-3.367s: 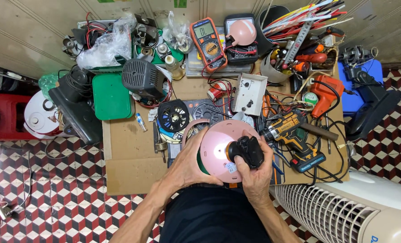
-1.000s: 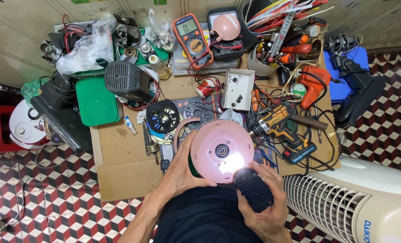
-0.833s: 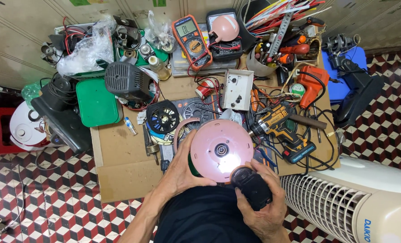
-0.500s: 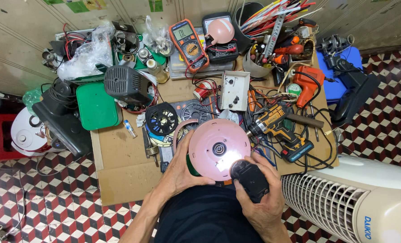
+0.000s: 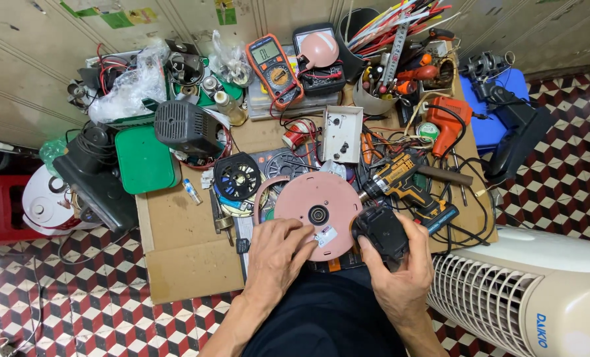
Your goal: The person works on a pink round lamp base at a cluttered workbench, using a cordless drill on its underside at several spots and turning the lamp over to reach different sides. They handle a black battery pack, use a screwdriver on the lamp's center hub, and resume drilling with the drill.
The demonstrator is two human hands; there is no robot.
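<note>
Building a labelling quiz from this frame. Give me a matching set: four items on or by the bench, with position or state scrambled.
Items:
1. pink round housing
2. black motor part
3. green lid
4. multimeter

States:
A. lies flat at the left of the bench
B. gripped in the right hand
C. at the back of the bench, display facing up
D. under the fingers of the left hand

Pairs: 1-D, 2-B, 3-A, 4-C

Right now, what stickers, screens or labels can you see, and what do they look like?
Multimeter: back of bench, orange and black, pale grey screen.
Small white sticker: on the pink round housing, by the left hand.
Blue lettering: on the white fan, lower right.
Green and yellow stickers: on the wall.
</note>
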